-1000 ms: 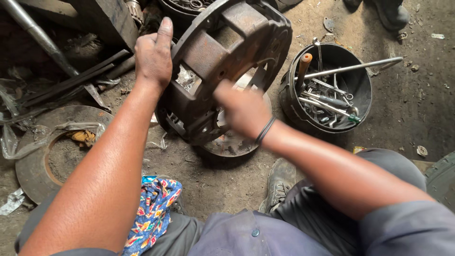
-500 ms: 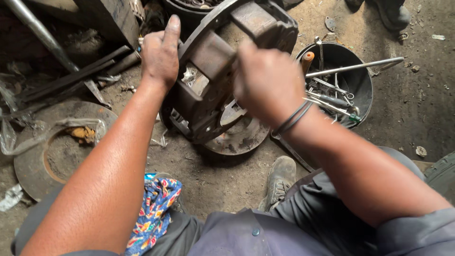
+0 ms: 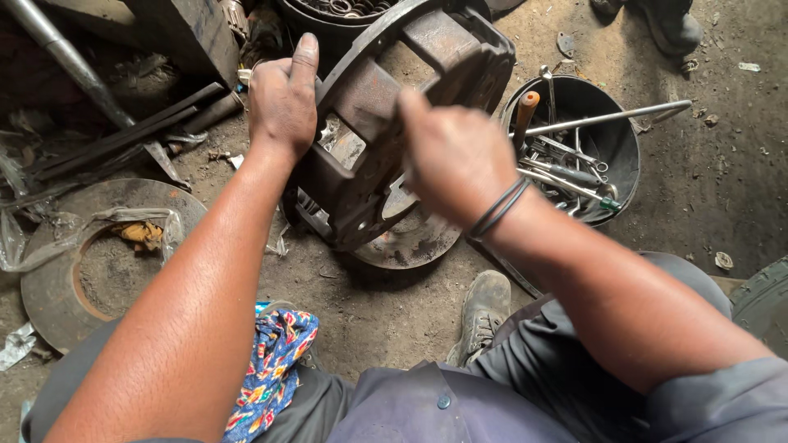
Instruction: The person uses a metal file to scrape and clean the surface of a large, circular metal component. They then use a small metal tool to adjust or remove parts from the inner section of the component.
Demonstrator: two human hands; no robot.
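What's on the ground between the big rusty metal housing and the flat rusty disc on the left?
In the head view, mostly bare dirt lies between the rusty metal housing and flat rusty disc, crossed by the left forearm.

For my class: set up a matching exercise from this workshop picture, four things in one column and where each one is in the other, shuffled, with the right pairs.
Things:
1. left hand
2. black bucket
3. patterned cloth
4. flat rusty disc

Places:
A. on the dirt floor, far left
B. on the rim of the tilted metal housing
C. at the person's lap
D. right of the housing, full of tools

Pairs: 1-B, 2-D, 3-C, 4-A
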